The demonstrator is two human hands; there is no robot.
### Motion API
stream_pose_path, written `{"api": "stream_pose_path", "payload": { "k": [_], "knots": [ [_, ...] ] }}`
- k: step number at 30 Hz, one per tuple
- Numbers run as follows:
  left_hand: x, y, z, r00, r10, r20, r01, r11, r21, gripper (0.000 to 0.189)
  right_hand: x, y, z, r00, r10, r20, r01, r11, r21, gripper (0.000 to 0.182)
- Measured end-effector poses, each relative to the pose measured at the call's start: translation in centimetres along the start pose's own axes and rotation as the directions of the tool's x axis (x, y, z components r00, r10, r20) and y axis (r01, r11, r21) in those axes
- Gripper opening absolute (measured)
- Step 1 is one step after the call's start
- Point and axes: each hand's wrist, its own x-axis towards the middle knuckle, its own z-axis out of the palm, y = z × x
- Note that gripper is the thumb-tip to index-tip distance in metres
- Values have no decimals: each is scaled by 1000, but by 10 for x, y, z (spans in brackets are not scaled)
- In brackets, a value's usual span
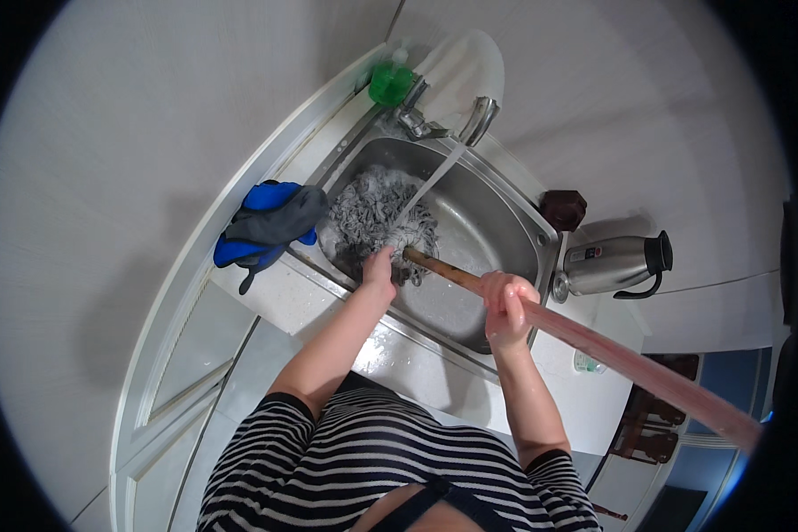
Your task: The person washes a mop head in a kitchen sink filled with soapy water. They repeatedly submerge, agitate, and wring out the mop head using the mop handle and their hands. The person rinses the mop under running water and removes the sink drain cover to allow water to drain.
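A grey string mop head [379, 206] lies in the left part of the stainless steel sink [462, 292]. Water runs onto it from the curved faucet spout [480, 122]. My left hand [379, 269] touches the near edge of the mop strands; its fingertips are partly hidden, so its hold is unclear. Closed around the wooden mop handle [592, 342] is my right hand [509, 302], above the sink's right side. The handle slants from the mop head out to the lower right.
Blue and grey gloves [269, 223] rest on the counter left of the sink. A green soap bottle [391, 83] stands behind it. At the right are a dark brown container [563, 210], a steel thermos jug [608, 265] and a small clear container [586, 362].
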Motion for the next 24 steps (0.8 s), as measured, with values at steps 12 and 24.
{"api": "stream_pose_path", "payload": {
  "k": [12,24],
  "knots": [
    [-17,19,38,854,-32,519,270,881,-390,52,30,-208,-1,960,-270,77,253,950,183,41],
    [-59,53,79,761,178,624,82,927,-365,47,13,-250,-67,942,-312,-124,336,882,331,34]
  ]
}}
